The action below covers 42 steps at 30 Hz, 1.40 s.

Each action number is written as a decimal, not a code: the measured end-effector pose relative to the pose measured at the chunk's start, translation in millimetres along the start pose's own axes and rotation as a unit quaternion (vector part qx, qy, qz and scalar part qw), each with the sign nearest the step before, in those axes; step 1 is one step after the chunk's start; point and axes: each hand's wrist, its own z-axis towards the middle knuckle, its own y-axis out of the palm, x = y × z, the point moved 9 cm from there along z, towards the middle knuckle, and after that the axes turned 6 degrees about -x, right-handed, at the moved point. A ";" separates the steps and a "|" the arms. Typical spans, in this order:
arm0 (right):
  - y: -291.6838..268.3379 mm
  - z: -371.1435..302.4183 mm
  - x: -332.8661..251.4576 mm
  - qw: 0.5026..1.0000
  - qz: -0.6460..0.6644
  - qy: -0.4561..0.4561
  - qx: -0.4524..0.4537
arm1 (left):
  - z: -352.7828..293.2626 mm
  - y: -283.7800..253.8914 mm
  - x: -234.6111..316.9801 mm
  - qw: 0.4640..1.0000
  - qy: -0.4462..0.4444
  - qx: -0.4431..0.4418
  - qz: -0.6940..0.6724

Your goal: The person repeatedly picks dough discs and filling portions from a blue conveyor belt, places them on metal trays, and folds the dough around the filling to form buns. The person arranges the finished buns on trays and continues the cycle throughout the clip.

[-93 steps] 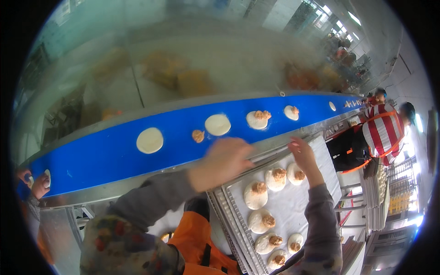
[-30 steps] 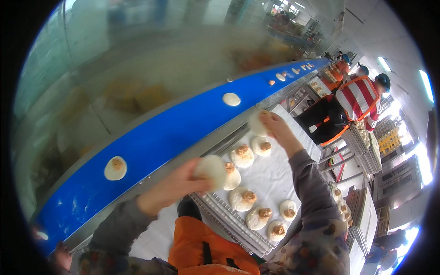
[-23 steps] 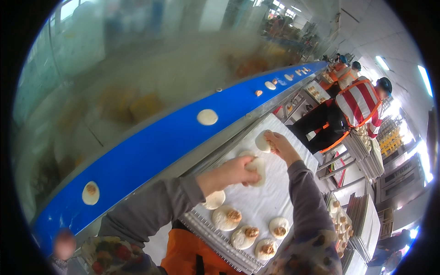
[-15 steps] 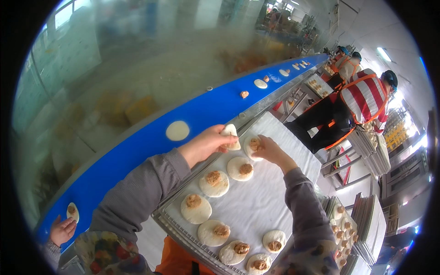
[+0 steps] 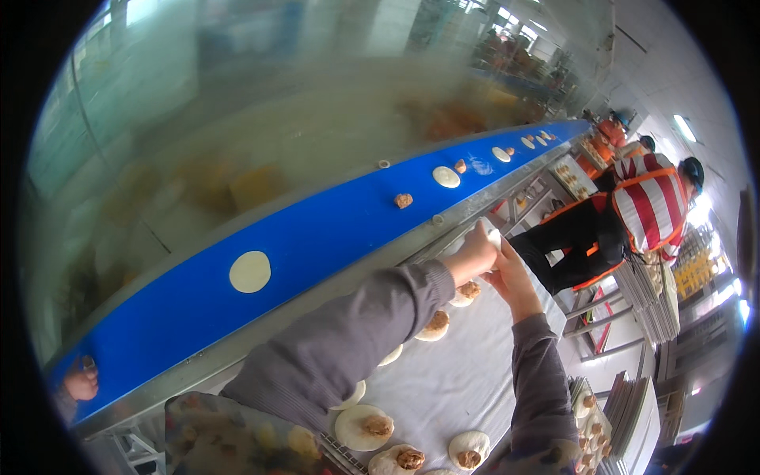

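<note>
Above the far end of the lined tray, my two hands meet at a white dough round, seen nearly edge-on. My left hand is closed on it. Beside and partly behind, my right hand grips the same dough, its fingertips mostly hidden. Just below the hands lies a dough round topped with brown filling. Several more sit along the tray's left side and near end, one being a filled dough round; my left sleeve covers part of that row.
A blue conveyor belt runs along the left, carrying a plain dough round and a filling lump. Another person's hand rests at its near end. Co-workers stand at far right; stacked trays are at lower right.
My left hand has moved right with its dough round to meet my right hand, which has left the filled round on the tray. The belt's pieces have shifted toward the near left.
</note>
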 end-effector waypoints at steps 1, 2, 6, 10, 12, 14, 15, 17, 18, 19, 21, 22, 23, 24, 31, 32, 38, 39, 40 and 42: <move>-7.5 5.1 3.3 1.000 -0.015 -0.009 0.009 | -0.8 -11.3 5.0 0.997 0.041 0.039 0.053; -19.4 6.9 10.8 0.997 -0.077 0.014 0.030 | -3.8 -20.6 7.2 0.991 0.064 0.062 0.103; -42.5 19.5 7.9 0.875 -0.479 0.025 0.063 | -21.9 -98.3 1.0 0.963 0.131 -0.030 0.235; -45.5 31.9 3.1 0.789 -0.614 0.032 -0.017 | -59.0 -213.0 -11.5 0.845 0.137 0.170 0.488; -51.2 35.4 -2.5 0.741 -0.670 0.040 -0.019 | -66.3 -228.3 -36.6 0.857 0.129 0.095 0.489; -60.5 39.9 -11.8 0.752 -0.657 0.053 0.018 | -71.1 -235.5 -52.0 0.857 0.138 0.041 0.495; -60.6 43.6 -14.1 0.739 -0.671 0.062 0.017 | -75.2 -238.2 -56.9 0.853 0.147 0.020 0.500; -61.5 56.8 -18.3 0.705 -0.702 0.094 0.029 | -86.0 -249.9 -61.6 0.864 0.153 -0.004 0.480; -50.6 66.8 -28.1 0.733 -0.679 0.033 0.035 | -91.2 -258.2 -61.3 0.876 0.152 -0.009 0.458; -39.7 80.1 -37.1 0.752 -0.657 -0.015 0.056 | -94.2 -266.3 -63.0 0.888 0.127 -0.015 0.442; -12.2 109.0 -42.4 0.776 -0.624 -0.075 0.057 | -96.6 -285.9 -68.8 0.959 0.044 -0.005 0.280; 7.0 123.5 -34.3 0.782 -0.616 -0.084 0.037 | -98.2 -291.7 -74.8 0.980 -0.011 -0.003 0.199; 27.7 138.3 -25.5 0.789 -0.607 -0.093 0.016 | -98.6 -294.1 -73.2 0.989 -0.025 0.003 0.146; 45.0 152.8 -13.6 0.805 -0.587 -0.081 0.018 | -99.0 -294.6 -72.7 0.995 -0.039 0.011 0.093; 175.6 208.0 47.6 0.742 -0.660 -0.091 0.067 | -106.7 -295.5 -66.4 0.994 -0.005 -0.010 0.107; 198.6 210.6 56.5 0.690 -0.714 -0.116 0.014 | -109.2 -300.1 -73.9 0.994 -0.030 -0.006 0.102; 204.8 202.5 75.7 0.851 -0.518 -0.009 -0.079 | -115.8 -323.9 -76.2 0.974 0.029 -0.003 0.225; 200.0 197.7 67.0 0.845 -0.529 -0.019 -0.077 | -119.8 -328.8 -72.6 0.962 0.053 0.005 0.266; 193.7 194.3 61.6 0.837 -0.542 -0.017 -0.074 | -125.2 -333.3 -68.4 0.948 0.081 0.015 0.308; 159.8 184.0 52.6 0.915 -0.395 0.040 -0.075 | -135.2 -341.2 -64.6 0.919 0.104 0.012 0.381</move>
